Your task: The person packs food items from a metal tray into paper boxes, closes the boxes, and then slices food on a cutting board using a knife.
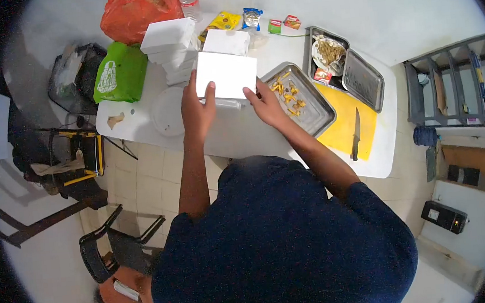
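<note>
Between my two hands is a white box, held by its left and right sides above the table. My left hand has its thumb on the box's lower left part. At the lower right corner, my right hand presses with its thumb; its other fingers are mostly hidden behind the box. Just behind the held box stands another white box. A stack of white boxes is to the left. On the right, close to my right hand, a metal tray holds yellowish food pieces.
A knife lies on a yellow cutting board at the right. Behind it are an open metal container, a plate of food and small packets. Green and orange bags, a bottle and a round lid are leftward.
</note>
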{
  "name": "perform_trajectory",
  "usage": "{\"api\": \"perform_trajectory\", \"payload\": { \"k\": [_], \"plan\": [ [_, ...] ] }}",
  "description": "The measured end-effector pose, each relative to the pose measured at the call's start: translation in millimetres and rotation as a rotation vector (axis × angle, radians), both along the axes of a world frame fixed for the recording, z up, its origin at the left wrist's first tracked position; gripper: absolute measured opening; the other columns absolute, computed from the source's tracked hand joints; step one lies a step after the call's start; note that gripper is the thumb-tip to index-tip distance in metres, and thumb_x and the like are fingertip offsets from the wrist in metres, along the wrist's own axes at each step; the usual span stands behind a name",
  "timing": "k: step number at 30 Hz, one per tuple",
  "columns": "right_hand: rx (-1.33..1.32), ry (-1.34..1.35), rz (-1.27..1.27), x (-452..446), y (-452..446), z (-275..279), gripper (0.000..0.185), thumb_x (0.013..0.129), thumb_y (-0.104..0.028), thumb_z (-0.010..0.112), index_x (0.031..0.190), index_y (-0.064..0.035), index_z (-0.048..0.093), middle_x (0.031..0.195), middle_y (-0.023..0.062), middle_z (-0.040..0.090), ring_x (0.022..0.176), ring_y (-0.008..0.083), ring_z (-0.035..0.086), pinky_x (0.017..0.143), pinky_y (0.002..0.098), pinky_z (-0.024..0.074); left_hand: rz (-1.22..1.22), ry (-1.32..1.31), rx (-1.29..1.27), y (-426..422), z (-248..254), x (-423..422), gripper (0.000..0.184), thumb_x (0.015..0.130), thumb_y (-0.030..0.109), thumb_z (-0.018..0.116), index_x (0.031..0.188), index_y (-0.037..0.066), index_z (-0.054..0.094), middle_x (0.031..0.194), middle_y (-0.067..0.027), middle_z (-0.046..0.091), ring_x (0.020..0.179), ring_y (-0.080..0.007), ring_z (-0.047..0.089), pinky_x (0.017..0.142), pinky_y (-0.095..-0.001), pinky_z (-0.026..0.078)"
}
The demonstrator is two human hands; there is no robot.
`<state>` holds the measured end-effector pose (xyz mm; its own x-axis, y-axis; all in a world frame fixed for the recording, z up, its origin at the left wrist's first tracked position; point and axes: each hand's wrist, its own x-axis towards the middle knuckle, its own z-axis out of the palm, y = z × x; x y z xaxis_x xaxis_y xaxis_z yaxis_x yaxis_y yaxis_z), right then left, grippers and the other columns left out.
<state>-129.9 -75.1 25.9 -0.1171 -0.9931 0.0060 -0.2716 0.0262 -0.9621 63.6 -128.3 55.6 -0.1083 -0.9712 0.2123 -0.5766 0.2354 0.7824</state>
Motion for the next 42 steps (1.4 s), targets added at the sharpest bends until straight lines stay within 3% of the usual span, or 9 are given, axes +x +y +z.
{"api": "perform_trajectory", "payload": {
  "k": [4,10,13,24,28,31,35,38,42],
  "plan": [
    [0.088,-0.048,-0.061,-3.6,2.0,-8.2,0.050,0.096,-0.030,0.057,0.133,0.0023,0.047,0.097,0.0149,0.063,0.080,0.0156,0.058,0.071,0.0292,0.0478,-0.073,0.090,-0.014,-4.8,-11.5,3.8,0.059,0.093,0.027,0.061,0.141,0.001,0.039,0.119,-0.0253,0.057,0.110,-0.0333,0.058,0.090,-0.0405,0.047],
    [0.036,-0.245,-0.216,-61.0,52.2,-23.9,0.040,0.094,-0.030,0.062,0.122,-0.0029,0.054,0.097,0.0062,0.062,0.083,0.0128,0.056,0.075,0.0272,0.0458,-0.273,0.453,0.678,34.3,13.3,-38.3,0.083,0.085,0.015,0.072,0.147,0.003,0.018,0.112,-0.0202,0.060,0.096,-0.0195,0.061,0.066,-0.0315,0.054],
    [0.036,-0.312,-0.313,-88.4,95.8,-32.3,0.039,0.094,-0.029,0.063,0.121,-0.0025,0.054,0.097,0.0055,0.063,0.084,0.0120,0.056,0.076,0.0272,0.0457,-0.503,0.502,0.740,43.8,-20.8,-59.2,0.093,0.083,0.016,0.074,0.150,0.004,0.010,0.110,-0.0195,0.062,0.092,-0.0215,0.063,0.066,-0.0322,0.054],
    [0.229,-0.251,-0.875,-155.6,229.2,-108.4,0.043,0.097,-0.031,0.055,0.126,0.0004,0.050,0.098,0.0114,0.063,0.085,0.0151,0.058,0.077,0.0291,0.0478,-0.867,0.233,1.073,94.6,-101.7,-220.5,0.090,0.090,0.017,0.067,0.155,0.023,0.006,0.114,-0.0170,0.063,0.085,-0.0208,0.067,0.067,-0.0296,0.054],
    [0.131,-0.285,-0.981,-188.1,254.9,-133.4,0.042,0.097,-0.029,0.057,0.128,-0.0001,0.058,0.097,0.0071,0.066,0.087,0.0119,0.057,0.078,0.0266,0.0463,-0.864,0.122,1.189,100.5,-100.6,-264.9,0.087,0.090,0.013,0.066,0.155,0.019,0.007,0.118,-0.0157,0.061,0.088,-0.0229,0.067,0.071,-0.0305,0.054],
    [0.182,-0.186,-1.039,-215.0,275.8,-140.8,0.046,0.097,-0.032,0.057,0.131,-0.0015,0.057,0.116,0.0140,0.067,0.107,0.0172,0.060,0.093,0.0289,0.0449,-0.821,0.203,1.310,95.1,-115.4,-278.3,0.086,0.089,0.012,0.067,0.154,0.019,0.011,0.120,-0.0146,0.061,0.092,-0.0240,0.067,0.074,-0.0322,0.055],
    [0.204,0.544,-1.071,-260.0,306.2,-187.3,0.043,0.088,-0.030,0.067,0.119,-0.0008,0.063,0.114,0.0236,0.064,0.107,0.0404,0.059,0.096,0.0415,0.0461,-0.734,0.291,1.417,97.6,-127.8,-269.8,0.085,0.088,0.009,0.067,0.153,0.015,0.013,0.121,-0.0178,0.060,0.096,-0.0287,0.067,0.079,-0.0370,0.053],
    [0.476,0.766,-1.133,-272.4,310.8,-189.9,0.045,0.085,-0.028,0.069,0.123,-0.0041,0.061,0.121,0.0230,0.059,0.111,0.0423,0.055,0.095,0.0447,0.0462,-0.769,0.309,1.389,91.6,-111.3,-260.0,0.082,0.088,0.011,0.068,0.151,0.015,0.017,0.121,-0.0167,0.060,0.100,-0.0298,0.066,0.082,-0.0384,0.053],
    [0.774,0.674,-1.094,-285.7,295.5,-189.0,0.056,0.083,-0.029,0.069,0.131,-0.0086,0.049,0.121,0.0182,0.053,0.114,0.0383,0.051,0.093,0.0545,0.0437,-0.702,0.385,1.355,74.4,-134.7,-240.8,0.079,0.087,0.012,0.070,0.149,0.015,0.022,0.120,-0.0159,0.061,0.100,-0.0293,0.066,0.085,-0.0398,0.053]
  ]
}}
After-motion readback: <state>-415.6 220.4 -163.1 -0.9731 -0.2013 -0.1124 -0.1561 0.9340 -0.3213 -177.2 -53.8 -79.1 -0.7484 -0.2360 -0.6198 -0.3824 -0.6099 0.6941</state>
